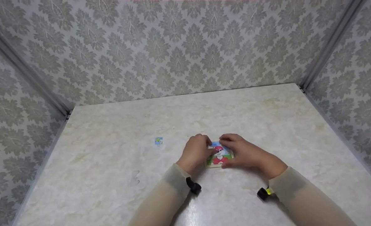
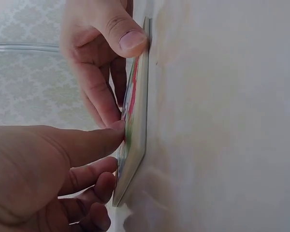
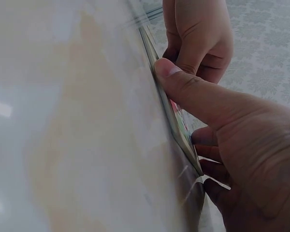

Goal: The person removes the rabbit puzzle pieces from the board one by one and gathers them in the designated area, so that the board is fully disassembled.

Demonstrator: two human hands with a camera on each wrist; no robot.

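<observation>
Both hands are at a small framed jigsaw puzzle [image 1: 219, 158] with a cartoon animal in red on blue and green. It lies on the pale marbled table. My left hand [image 1: 198, 153] holds it at the left side; the thumb [image 2: 94, 145] presses on the picture and the curled fingers are at the edge. My right hand [image 1: 246, 153] grips the right side, its thumb [image 3: 176, 79] on the near rim and its fingers at the far rim. Parts of the picture are hidden under the fingers. A loose blue puzzle piece [image 1: 158, 141] with a yellow-green figure lies left of the hands.
A faint, thin, wavy-edged shape [image 1: 136, 178] lies on the table [image 1: 110, 150] at the front left. Patterned walls [image 1: 185, 47] close in the table at the back and on both sides. A black wrist device [image 1: 194, 187] hangs at the left sleeve, another [image 1: 262, 194] at the right.
</observation>
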